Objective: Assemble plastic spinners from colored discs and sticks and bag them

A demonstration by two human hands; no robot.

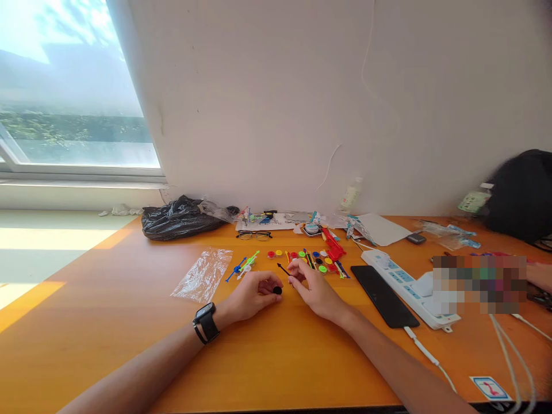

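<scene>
My left hand (252,296), with a black watch on its wrist, rests on the orange table (129,322) with fingers curled around a small black round piece (277,290). My right hand (313,287) pinches a thin black stick (283,269) that points up and left. Just beyond the hands lies a scatter of small colourful discs and sticks (310,260). A few assembled blue, green and white stick pieces (242,267) lie to the left of them.
A clear plastic bag (202,275) lies left of the hands. A black phone (383,294) and a white power strip (405,284) sit to the right. Glasses (253,234), a black bag (179,218), papers and clutter line the wall. Another person's hand (539,276) shows at far right.
</scene>
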